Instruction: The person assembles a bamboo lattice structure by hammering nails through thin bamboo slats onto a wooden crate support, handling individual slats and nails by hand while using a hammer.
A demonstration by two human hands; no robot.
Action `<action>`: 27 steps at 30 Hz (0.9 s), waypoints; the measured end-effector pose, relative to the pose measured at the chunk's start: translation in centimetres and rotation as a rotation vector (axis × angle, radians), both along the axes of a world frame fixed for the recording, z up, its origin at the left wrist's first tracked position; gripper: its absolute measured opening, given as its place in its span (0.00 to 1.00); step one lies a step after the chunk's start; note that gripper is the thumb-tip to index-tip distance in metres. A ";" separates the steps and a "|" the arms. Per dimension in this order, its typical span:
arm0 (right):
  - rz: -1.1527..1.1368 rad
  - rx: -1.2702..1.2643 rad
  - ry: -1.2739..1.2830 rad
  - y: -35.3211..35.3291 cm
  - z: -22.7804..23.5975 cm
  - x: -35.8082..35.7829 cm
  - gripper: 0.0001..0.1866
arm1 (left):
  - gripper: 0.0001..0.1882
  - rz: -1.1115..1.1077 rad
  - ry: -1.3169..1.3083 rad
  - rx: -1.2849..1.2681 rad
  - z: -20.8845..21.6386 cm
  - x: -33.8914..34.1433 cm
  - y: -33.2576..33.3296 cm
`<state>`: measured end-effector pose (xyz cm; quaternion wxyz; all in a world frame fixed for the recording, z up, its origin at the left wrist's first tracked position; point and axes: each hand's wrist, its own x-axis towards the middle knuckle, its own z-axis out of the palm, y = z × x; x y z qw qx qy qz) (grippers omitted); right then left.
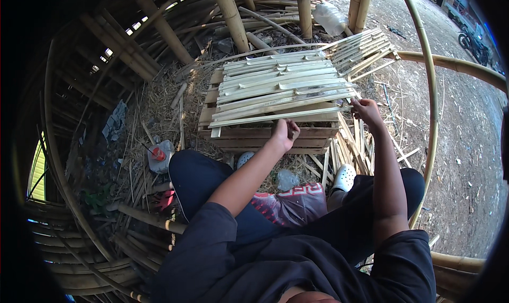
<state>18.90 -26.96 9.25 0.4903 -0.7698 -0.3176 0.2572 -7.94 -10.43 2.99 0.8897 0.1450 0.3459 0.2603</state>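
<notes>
A row of pale split-bamboo slats (pixel 281 85) lies side by side on a low wooden crate (pixel 265 138) in front of me. The nearest slat (pixel 244 120) runs at a slight slant, apart from the others at its left end. My left hand (pixel 287 135) is closed at the near edge of this slat, fingers curled; what they hold, if anything, is hidden. At the right ends of the slats, my right hand (pixel 366 111) has its fingers pinched together, with anything between them too small to make out.
Another slatted bamboo panel (pixel 360 51) lies beyond the crate to the right. Loose strips (pixel 355 149) litter the ground by my foot. Bamboo posts (pixel 230 16) and a curved pole (pixel 428 91) stand around me. A plastic jug (pixel 330 18) lies at the back; a clear bag (pixel 160 157) sits left.
</notes>
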 end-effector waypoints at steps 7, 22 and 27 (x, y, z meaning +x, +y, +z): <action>0.015 0.008 -0.001 -0.3 0.1 0.3 0.25 | 0.09 0.171 -0.043 -0.064 0.8 0.2 -0.4; 0.031 -0.039 0.019 -0.2 -0.3 0.4 0.23 | 0.11 0.021 0.209 0.093 4.6 -1.3 -7.4; 0.054 -0.032 0.027 -0.2 -0.5 0.2 0.23 | 0.11 -0.055 0.193 0.067 6.3 -2.2 -9.6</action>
